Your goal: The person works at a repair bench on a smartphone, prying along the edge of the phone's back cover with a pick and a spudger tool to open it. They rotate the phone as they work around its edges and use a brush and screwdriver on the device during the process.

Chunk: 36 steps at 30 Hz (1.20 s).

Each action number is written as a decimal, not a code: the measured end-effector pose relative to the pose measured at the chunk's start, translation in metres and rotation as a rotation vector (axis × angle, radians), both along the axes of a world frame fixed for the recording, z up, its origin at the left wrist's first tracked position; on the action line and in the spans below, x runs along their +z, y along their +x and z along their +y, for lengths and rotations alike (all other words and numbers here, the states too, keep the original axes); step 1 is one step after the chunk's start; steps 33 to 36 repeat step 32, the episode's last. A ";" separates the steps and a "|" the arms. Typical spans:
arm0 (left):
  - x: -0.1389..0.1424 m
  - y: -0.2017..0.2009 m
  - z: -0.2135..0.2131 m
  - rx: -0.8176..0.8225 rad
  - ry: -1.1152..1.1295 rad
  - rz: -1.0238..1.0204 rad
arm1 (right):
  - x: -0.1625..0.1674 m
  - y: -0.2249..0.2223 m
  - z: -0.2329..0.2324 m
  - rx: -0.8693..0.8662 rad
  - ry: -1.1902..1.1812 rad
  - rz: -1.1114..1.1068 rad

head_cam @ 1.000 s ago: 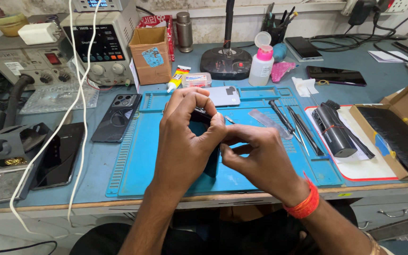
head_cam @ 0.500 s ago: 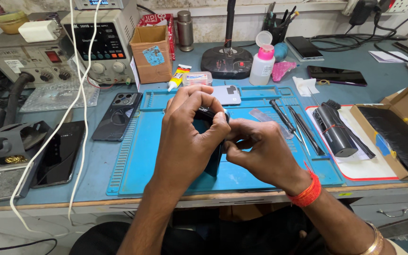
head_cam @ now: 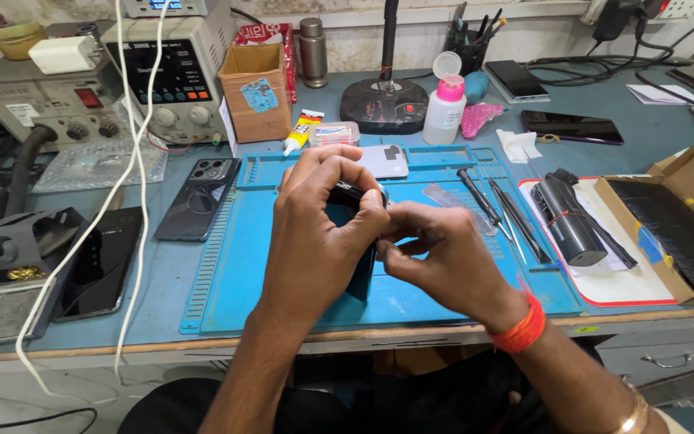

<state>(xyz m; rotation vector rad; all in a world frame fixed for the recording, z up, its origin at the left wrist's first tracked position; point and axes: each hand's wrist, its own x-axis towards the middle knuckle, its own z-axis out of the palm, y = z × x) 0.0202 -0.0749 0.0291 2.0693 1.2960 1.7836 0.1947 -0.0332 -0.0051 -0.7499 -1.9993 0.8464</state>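
My left hand (head_cam: 319, 237) is wrapped around a black smartphone (head_cam: 353, 210), holding it upright over the blue work mat (head_cam: 234, 265). Only the phone's dark top corner and lower edge show past my fingers. My right hand (head_cam: 435, 261) is pinched at the phone's right side, fingertips closed against its edge. What it pinches is hidden. A red band sits on my right wrist.
Tweezers and screwdrivers (head_cam: 496, 209) lie on the mat's right. A phone back cover (head_cam: 198, 198) and a black phone (head_cam: 98, 265) lie left. Power supply (head_cam: 174, 80), cardboard box (head_cam: 257, 90), glue tube (head_cam: 299, 133), white bottle (head_cam: 444, 108), black brush tool (head_cam: 568, 221) and open box (head_cam: 688, 225) surround the mat.
Both hands drifted slightly toward me and lifted the phone more upright. My right fingers moved from the phone's face to pinch at its right edge.
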 end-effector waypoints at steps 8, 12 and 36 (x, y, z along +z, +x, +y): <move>-0.001 0.000 0.000 -0.003 0.011 -0.003 | -0.015 -0.011 -0.021 -0.059 -0.016 0.020; 0.002 -0.001 -0.001 -0.014 -0.010 -0.007 | -0.020 -0.012 -0.017 -0.057 0.053 0.021; 0.001 -0.001 0.000 0.010 -0.005 0.036 | -0.027 -0.001 0.000 0.009 0.012 -0.028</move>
